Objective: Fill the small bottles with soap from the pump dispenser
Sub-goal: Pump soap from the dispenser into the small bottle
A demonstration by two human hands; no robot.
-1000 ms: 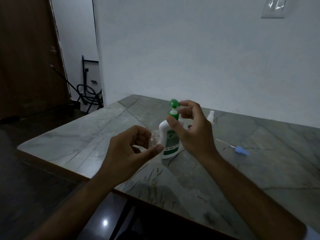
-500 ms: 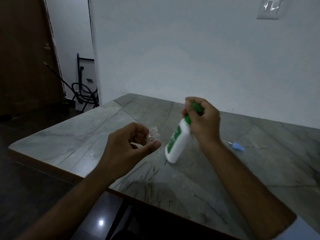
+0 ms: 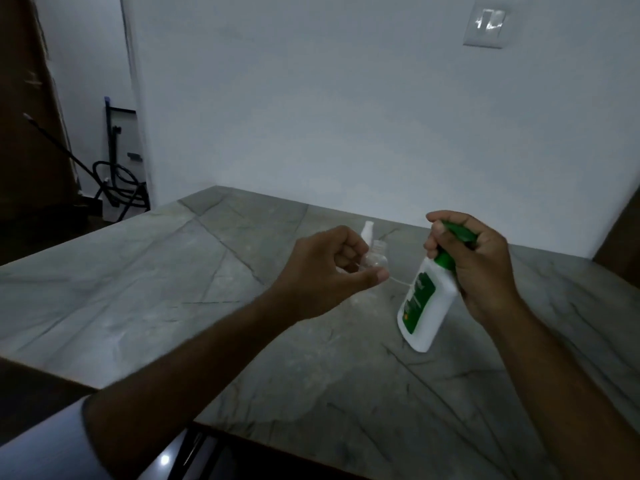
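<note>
My right hand point(image 3: 474, 261) grips the green pump head of the white soap dispenser point(image 3: 424, 299), which hangs tilted above the stone table point(image 3: 173, 289), base toward me. My left hand point(image 3: 322, 271) pinches a small clear bottle point(image 3: 375, 259) between thumb and fingers, its open neck pointing up, a short way left of the dispenser. Behind it stands a small white bottle point(image 3: 367, 231), partly hidden by my fingers. A thin white tube point(image 3: 398, 280) shows on the table between bottle and dispenser.
The table's near edge runs across the bottom, with dark floor to the left. A white wall point(image 3: 346, 116) closes off the back. Cables and a black stand point(image 3: 117, 181) lie in the far left corner.
My right hand lifted the dispenser by its pump head off the table and tilted it, then carried it right. My left hand raised the clear bottle slightly. The camera turned left.
</note>
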